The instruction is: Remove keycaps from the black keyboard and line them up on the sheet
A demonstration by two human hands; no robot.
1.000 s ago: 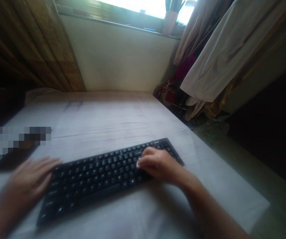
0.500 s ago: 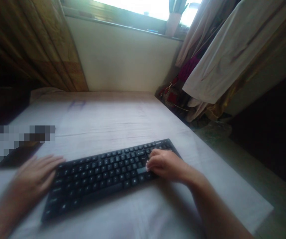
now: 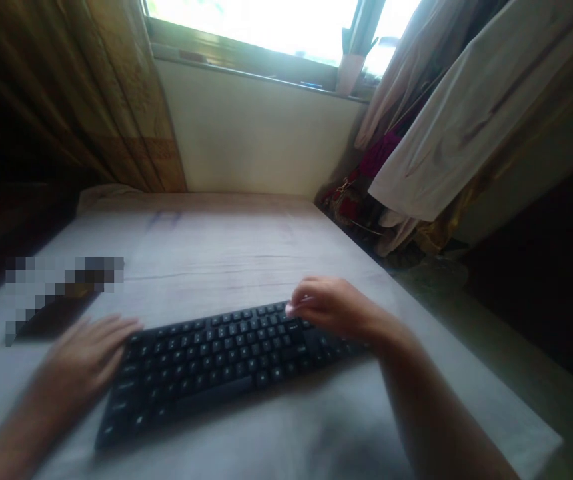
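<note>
A black computer keyboard [image 3: 201, 377] lies slanted on a white cloth surface, its right end partly hidden by my right hand. My left hand [image 3: 89, 353] rests with fingers stretched out at the keyboard's left end, the fingertips at its upper left corner. Over the keyboard's upper right part, my right hand [image 3: 334, 307] is closed in a pinch. A small white wad [image 3: 290, 310], soft-looking like tissue or cotton, shows at its fingertips near the top row of keys. Most of the wad is hidden by the fingers.
The white cloth [image 3: 246, 243] reaches back to the wall below a window. A pixelated dark object [image 3: 69, 300] lies beyond my left hand. Clothes [image 3: 431, 147] hang at the right past the surface's edge, and a patterned curtain [image 3: 126, 100] hangs at the left.
My right hand has moved from the lower right keys up to the keyboard's upper edge, still pinching the white wad. My left hand stays at the keyboard's left end. The view has shifted slightly.
</note>
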